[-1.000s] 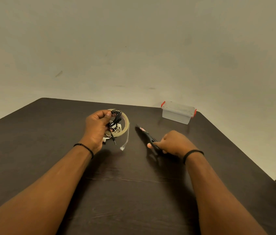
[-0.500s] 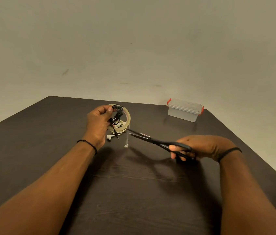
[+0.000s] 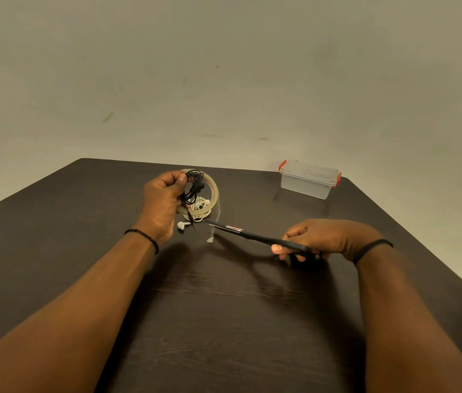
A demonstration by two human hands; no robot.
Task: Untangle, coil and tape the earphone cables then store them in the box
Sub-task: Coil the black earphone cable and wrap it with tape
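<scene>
Step in hand: cutting tape for black coil. Left hand [image 3: 161, 202] raised over table [image 3: 82, 251], grips coiled black earphone cable [image 3: 194, 187] together with tape roll [image 3: 215, 191]; clear strip [image 3: 215, 222] hangs from roll. White earphones [image 3: 200, 207] on table, partly behind roll. Right hand [image 3: 323, 236] holds scissors [image 3: 252, 236], blades nearly closed, tips at strip. Next, likely: sever strip, wrap round coil. Lidded box [image 3: 309, 180] well apart, far right.
</scene>
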